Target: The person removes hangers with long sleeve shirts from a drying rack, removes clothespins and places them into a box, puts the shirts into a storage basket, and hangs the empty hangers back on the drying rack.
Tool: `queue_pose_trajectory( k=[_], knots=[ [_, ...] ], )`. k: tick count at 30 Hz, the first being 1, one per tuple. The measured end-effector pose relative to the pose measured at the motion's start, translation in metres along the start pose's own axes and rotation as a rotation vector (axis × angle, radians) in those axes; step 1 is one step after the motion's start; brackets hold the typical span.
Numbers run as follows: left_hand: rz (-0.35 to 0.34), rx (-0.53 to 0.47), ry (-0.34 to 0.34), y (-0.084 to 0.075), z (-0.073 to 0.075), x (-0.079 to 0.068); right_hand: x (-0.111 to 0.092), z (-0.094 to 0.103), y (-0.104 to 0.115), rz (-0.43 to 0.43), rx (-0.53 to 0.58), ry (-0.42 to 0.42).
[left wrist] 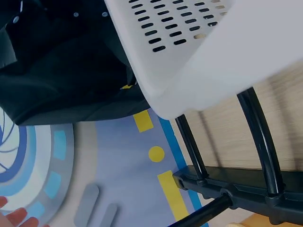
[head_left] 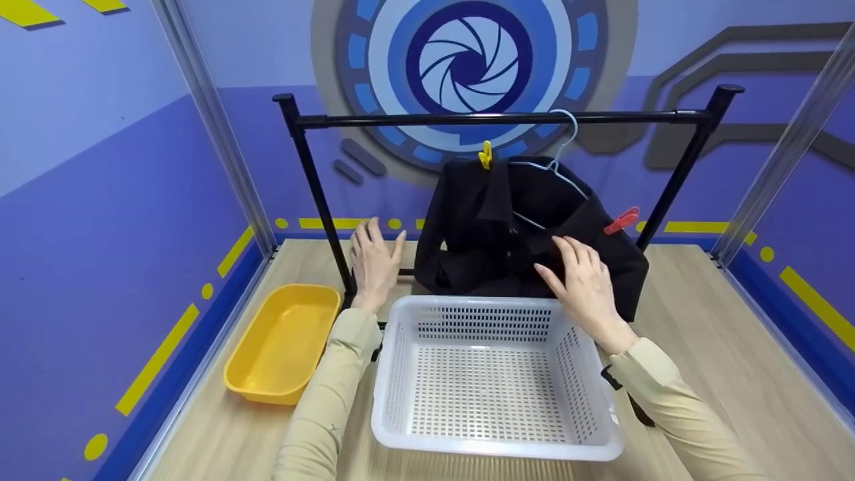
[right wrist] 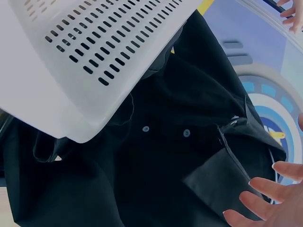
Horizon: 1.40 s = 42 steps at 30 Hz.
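A black collared shirt (head_left: pixel 474 207) with buttons down its front hangs from a light blue hanger (head_left: pixel 564 143) hooked over the bar of a black rack (head_left: pixel 401 121). A yellow clothespin (head_left: pixel 485 155) clips its left shoulder as seen from the head; a red clothespin (head_left: pixel 622 221) clips the right one. My right hand (head_left: pixel 588 284) is in front of the shirt, fingers spread and holding nothing. To the left of the shirt, my left hand (head_left: pixel 374 264) is raised beside the rack's left post, empty, with its fingers extended. The right wrist view shows the shirt's buttons (right wrist: pixel 186 133) up close.
Between my forearms stands a white perforated basket (head_left: pixel 497 449) with nothing in it, close before the shirt. A yellow tray (head_left: pixel 284 347) lies on the wooden table (head_left: pixel 708 321) left of my left forearm. Blue patterned walls (head_left: pixel 120 200) enclose the table at the back and sides.
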State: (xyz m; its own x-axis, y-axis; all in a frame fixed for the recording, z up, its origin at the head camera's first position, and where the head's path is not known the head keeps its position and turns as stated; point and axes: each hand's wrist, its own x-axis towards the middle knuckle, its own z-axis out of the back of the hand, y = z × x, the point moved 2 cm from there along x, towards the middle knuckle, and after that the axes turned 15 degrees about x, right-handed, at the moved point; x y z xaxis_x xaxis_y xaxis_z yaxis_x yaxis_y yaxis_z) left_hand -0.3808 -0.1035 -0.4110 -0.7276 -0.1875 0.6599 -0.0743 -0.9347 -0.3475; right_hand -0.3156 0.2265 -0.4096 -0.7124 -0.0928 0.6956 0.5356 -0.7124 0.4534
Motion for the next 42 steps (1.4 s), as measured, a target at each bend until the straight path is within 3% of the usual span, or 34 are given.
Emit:
queue_pose_trajectory(
  k=[10,20,31,42],
  knots=[
    [0.11,-0.115,-0.098,0.023,0.003,0.011,-0.001,0.013,-0.01,0.038,0.035,-0.102],
    [0.246,-0.186,-0.122,0.045,0.006,0.021,-0.002,0.027,-0.016,0.092,0.081,-0.198],
    [0.388,-0.248,-0.069,0.065,0.009,0.034,-0.001,0.037,-0.023,0.058,0.09,-0.237],
    [0.481,-0.405,0.031,0.076,0.007,0.043,0.002,0.049,-0.033,0.017,0.112,-0.315]
  ],
)
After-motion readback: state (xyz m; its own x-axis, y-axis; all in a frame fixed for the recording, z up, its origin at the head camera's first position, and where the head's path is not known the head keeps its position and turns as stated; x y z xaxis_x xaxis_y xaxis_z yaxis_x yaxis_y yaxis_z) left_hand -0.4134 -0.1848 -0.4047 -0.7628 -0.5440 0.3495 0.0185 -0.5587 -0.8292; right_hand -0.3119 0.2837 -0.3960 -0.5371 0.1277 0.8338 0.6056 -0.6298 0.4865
